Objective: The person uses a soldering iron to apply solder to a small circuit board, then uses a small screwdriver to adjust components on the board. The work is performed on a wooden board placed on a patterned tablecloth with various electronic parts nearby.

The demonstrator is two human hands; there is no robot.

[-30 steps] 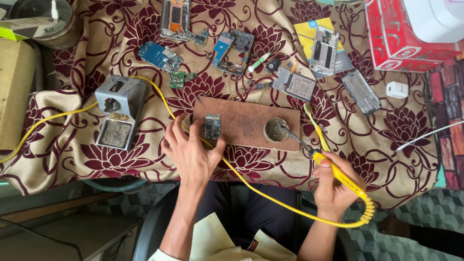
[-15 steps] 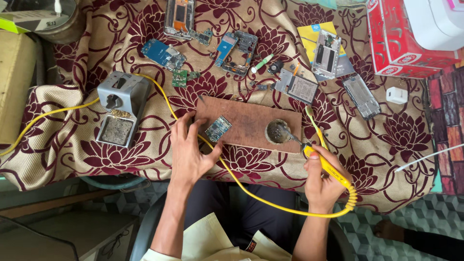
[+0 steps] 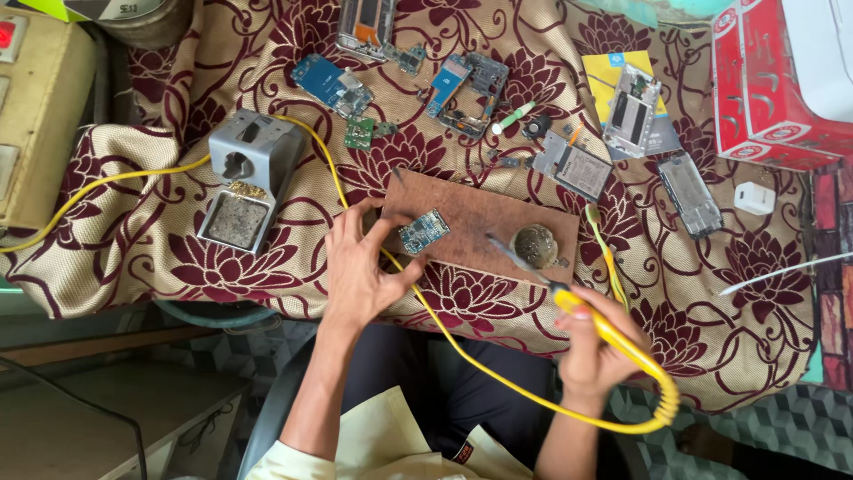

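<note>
My left hand point(image 3: 362, 267) pinches a small blue circuit board point(image 3: 423, 232) and holds it down on a brown wooden board point(image 3: 484, 213). My right hand point(image 3: 593, 342) grips a yellow soldering iron point(image 3: 601, 322). Its metal tip point(image 3: 506, 252) points up and left, hovering over the wooden board between the circuit board and a round tin of solder paste point(image 3: 536, 245). The iron's yellow cable point(image 3: 462, 347) loops under both hands and runs up to the grey soldering stand point(image 3: 251, 176).
Phone parts lie across the floral cloth point(image 3: 151, 249): blue boards point(image 3: 330, 85), a phone frame point(image 3: 471, 89), metal shields point(image 3: 577, 166), a phone shell point(image 3: 690, 193). A red box point(image 3: 773, 89) stands at the far right, a beige unit point(image 3: 40, 116) at the left, a white adapter point(image 3: 754, 197).
My right hand has swung the iron's tip leftwards, away from the solder tin toward the circuit board. My left hand keeps hold of the circuit board, which has tilted slightly.
</note>
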